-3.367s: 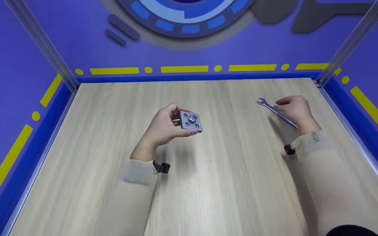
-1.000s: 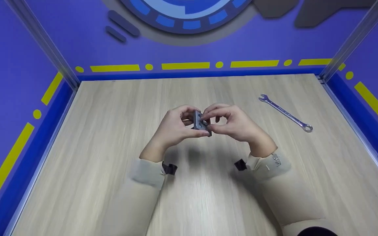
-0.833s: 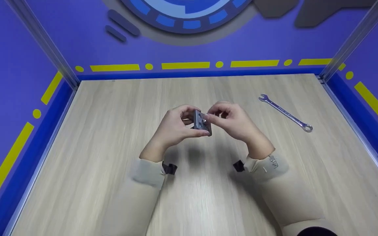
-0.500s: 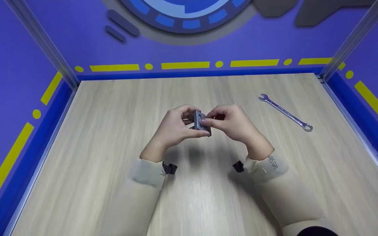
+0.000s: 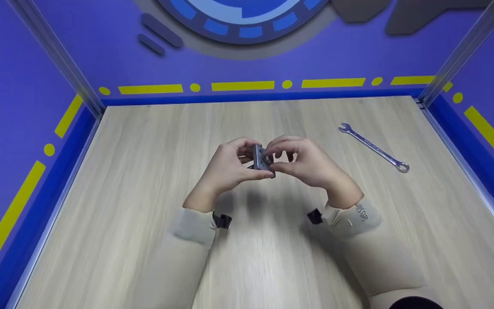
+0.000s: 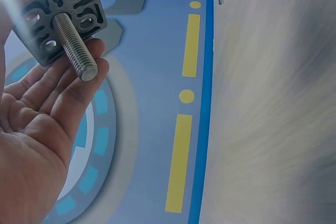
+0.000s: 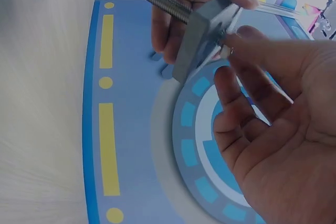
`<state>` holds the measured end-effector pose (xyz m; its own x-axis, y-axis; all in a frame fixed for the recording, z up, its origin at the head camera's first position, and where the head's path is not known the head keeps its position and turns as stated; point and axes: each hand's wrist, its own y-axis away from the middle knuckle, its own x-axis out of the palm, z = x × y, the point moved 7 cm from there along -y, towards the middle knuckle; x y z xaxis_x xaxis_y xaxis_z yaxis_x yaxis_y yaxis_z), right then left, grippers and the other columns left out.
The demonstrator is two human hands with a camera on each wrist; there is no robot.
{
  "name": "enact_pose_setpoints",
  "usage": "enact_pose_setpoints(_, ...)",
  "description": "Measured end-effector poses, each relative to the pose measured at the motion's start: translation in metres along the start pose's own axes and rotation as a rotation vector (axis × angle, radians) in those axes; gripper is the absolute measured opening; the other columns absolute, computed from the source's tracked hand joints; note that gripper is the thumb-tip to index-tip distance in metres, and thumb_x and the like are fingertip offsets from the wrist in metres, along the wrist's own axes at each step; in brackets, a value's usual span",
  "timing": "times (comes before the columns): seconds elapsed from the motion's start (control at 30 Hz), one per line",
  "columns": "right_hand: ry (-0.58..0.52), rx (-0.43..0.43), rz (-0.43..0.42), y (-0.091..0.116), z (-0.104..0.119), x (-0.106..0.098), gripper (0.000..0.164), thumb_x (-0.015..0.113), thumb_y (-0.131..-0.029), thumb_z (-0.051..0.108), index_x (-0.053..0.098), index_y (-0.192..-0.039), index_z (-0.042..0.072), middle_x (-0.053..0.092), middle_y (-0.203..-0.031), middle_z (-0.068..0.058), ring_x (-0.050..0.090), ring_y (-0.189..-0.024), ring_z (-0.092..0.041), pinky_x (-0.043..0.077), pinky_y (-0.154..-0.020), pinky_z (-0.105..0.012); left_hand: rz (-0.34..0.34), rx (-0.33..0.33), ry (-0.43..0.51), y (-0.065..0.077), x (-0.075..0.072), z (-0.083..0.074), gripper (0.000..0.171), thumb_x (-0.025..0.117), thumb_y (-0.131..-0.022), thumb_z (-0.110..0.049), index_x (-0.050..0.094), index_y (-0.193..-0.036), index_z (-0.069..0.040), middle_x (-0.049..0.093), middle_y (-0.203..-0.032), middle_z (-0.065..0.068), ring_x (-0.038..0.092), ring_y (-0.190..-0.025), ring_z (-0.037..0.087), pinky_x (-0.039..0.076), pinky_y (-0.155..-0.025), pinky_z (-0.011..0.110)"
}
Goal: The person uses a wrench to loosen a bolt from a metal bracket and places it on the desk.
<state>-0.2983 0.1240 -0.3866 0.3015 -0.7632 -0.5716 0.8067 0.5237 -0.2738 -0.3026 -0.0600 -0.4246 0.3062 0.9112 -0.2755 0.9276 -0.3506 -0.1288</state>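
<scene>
Above the table, my left hand (image 5: 223, 167) grips the edges of a square grey plate (image 5: 257, 159) between thumb and fingers. The plate has holes near its corners, and a bolt runs through its middle. On the palm side the long threaded shank (image 6: 76, 48) sticks out, seen in the left wrist view. My right hand (image 5: 309, 165) is at the other face, thumb and index finger pinching the bolt head (image 7: 226, 51), which they partly cover. Its other fingers are loosely curled in the right wrist view.
A combination wrench (image 5: 373, 148) lies on the wooden table (image 5: 247, 266) to the right, open end toward the back. Blue panels (image 5: 247, 64) with yellow marks stand along the back and both sides.
My right hand has left the wrench on the table and come to the bolt head, its fingers curling and stretching there. My left hand has turned the plate's face toward the right.
</scene>
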Motion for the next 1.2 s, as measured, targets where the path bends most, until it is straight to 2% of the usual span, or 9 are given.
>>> enact_pose_setpoints(0.17,0.035,0.122,-0.075,-0.002,-0.008,-0.003,0.013,0.085,-0.103,0.023,0.087,-0.111,0.013,0.080,-0.107,-0.003,0.066,-0.094,-0.019,0.050,-0.078,-0.027,-0.003,0.000,0.002,0.000,0.000,-0.001,0.068,0.109,-0.077,-0.024,0.074,-0.134,-0.010,0.081,-0.127,0.003,0.081,-0.121,0.020,0.066,-0.116,0.040)
enact_pose_setpoints(0.27,0.071,0.204,-0.103,-0.002,-0.014,-0.002,0.021,0.082,-0.106,0.032,0.086,-0.101,0.011,0.077,-0.092,-0.002,0.062,-0.084,-0.018,0.050,-0.073,-0.029,-0.004,0.006,0.003,0.000,0.001,-0.001,0.067,0.109,-0.076,-0.024,0.075,-0.132,-0.011,0.080,-0.128,0.004,0.081,-0.121,0.021,0.066,-0.116,0.041)
enact_pose_setpoints(0.4,0.086,0.280,-0.091,-0.001,-0.020,0.000,0.033,0.081,-0.106,0.039,0.085,-0.091,0.011,0.069,-0.078,0.002,0.055,-0.072,-0.016,0.044,-0.062,-0.028,-0.008,0.010,-0.003,0.001,0.001,-0.001,0.067,0.109,-0.076,-0.024,0.075,-0.132,-0.011,0.080,-0.128,0.003,0.080,-0.120,0.021,0.065,-0.116,0.042)
enact_pose_setpoints(0.53,0.082,0.304,-0.053,0.000,-0.021,0.003,0.032,0.083,-0.104,0.040,0.085,-0.088,0.012,0.065,-0.074,0.005,0.051,-0.069,-0.015,0.040,-0.059,-0.026,-0.008,0.007,-0.015,0.001,0.001,0.001,0.068,0.109,-0.076,-0.027,0.075,-0.132,-0.012,0.080,-0.127,0.001,0.080,-0.121,0.021,0.065,-0.117,0.048)
enact_pose_setpoints(0.63,0.075,0.298,-0.035,-0.001,-0.023,0.003,0.027,0.084,-0.103,0.038,0.088,-0.092,0.014,0.069,-0.077,0.005,0.054,-0.071,-0.015,0.043,-0.061,-0.026,-0.004,0.005,-0.030,0.001,0.001,0.001,0.069,0.108,-0.077,-0.029,0.074,-0.134,-0.012,0.079,-0.128,0.002,0.080,-0.123,0.021,0.064,-0.118,0.050)
enact_pose_setpoints(0.77,0.069,0.271,-0.032,-0.002,-0.023,0.002,0.021,0.086,-0.101,0.034,0.089,-0.097,0.014,0.077,-0.086,0.001,0.061,-0.076,-0.015,0.048,-0.066,-0.025,-0.006,0.002,-0.039,0.000,0.001,0.002,0.073,0.108,-0.078,-0.030,0.072,-0.138,-0.011,0.080,-0.130,0.002,0.079,-0.126,0.021,0.065,-0.118,0.046)
enact_pose_setpoints(0.93,0.046,0.217,-0.046,-0.004,-0.024,-0.001,0.014,0.089,-0.098,0.023,0.090,-0.103,0.010,0.079,-0.091,-0.004,0.063,-0.080,-0.016,0.050,-0.068,-0.022,-0.033,-0.008,-0.005,-0.003,0.003,0.008,0.079,0.109,-0.077,-0.027,0.068,-0.143,-0.011,0.083,-0.130,0.002,0.079,-0.129,0.022,0.063,-0.120,0.044)
enact_pose_setpoints(1.07,0.026,0.164,-0.041,-0.007,-0.033,0.000,0.013,0.091,-0.095,0.015,0.090,-0.107,0.010,0.078,-0.091,-0.005,0.062,-0.080,-0.017,0.049,-0.066,-0.021,-0.055,0.023,-0.008,-0.007,0.006,0.019,0.079,0.109,-0.076,-0.028,0.067,-0.141,-0.008,0.084,-0.126,0.002,0.079,-0.130,0.023,0.061,-0.123,0.042)
enact_pose_setpoints(1.2,0.012,0.115,-0.008,-0.010,-0.052,0.009,0.016,0.090,-0.094,0.008,0.090,-0.110,0.010,0.080,-0.096,-0.006,0.062,-0.080,-0.015,0.049,-0.067,-0.020,-0.090,0.017,0.002,-0.009,0.008,0.040,0.077,0.109,-0.076,-0.028,0.070,-0.139,-0.008,0.084,-0.126,0.003,0.079,-0.129,0.024,0.061,-0.123,0.045)
